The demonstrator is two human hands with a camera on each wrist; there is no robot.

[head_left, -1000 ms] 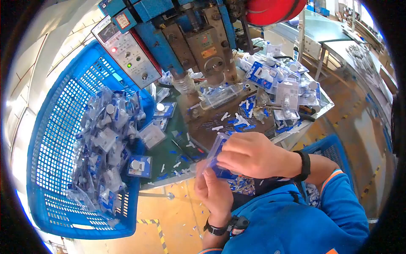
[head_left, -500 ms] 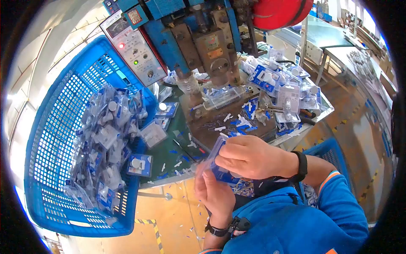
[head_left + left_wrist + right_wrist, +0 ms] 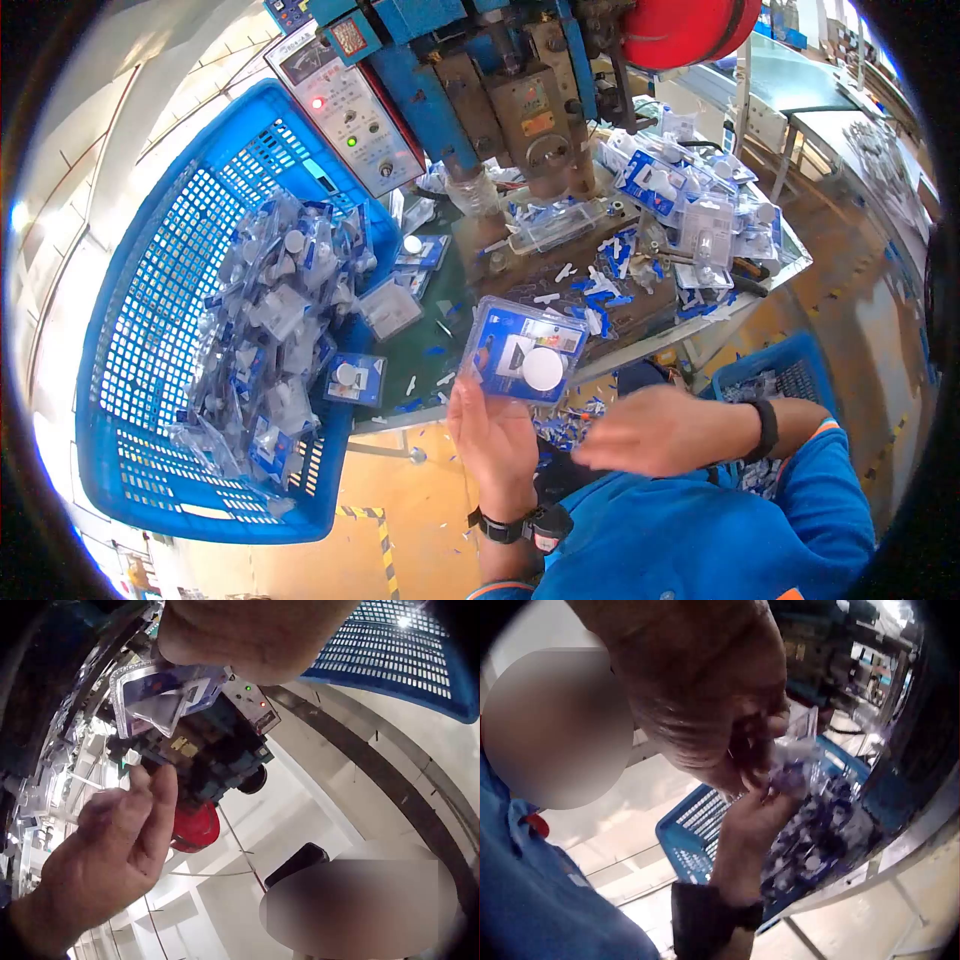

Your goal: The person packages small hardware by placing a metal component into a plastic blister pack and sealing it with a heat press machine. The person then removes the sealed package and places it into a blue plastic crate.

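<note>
My left hand (image 3: 493, 440) pinches the lower left edge of a clear plastic blister pack (image 3: 523, 350) with a blue card and a round white piece inside. In the head view the pack's front faces up, over the bench's front edge. Apart from it, to the lower right, is my right hand (image 3: 655, 430), blurred, with its fingers loosely bent. The left wrist view shows this right hand (image 3: 112, 844) with nothing visible between thumb and fingers. Small blue and white scraps (image 3: 565, 430) lie in front of the body, below the hands.
A blue basket (image 3: 150, 320) full of similar packs stands at the left. Behind the hands is a press machine (image 3: 510, 100) with a control box (image 3: 345, 115). More packs (image 3: 710, 235) are heaped at the bench's right; another blue basket (image 3: 810, 360) sits beside my right arm.
Both hands were together on the pack, which was tilted. Now the right hand has let go and moved down to the right, and the left hand has turned the pack face up.
</note>
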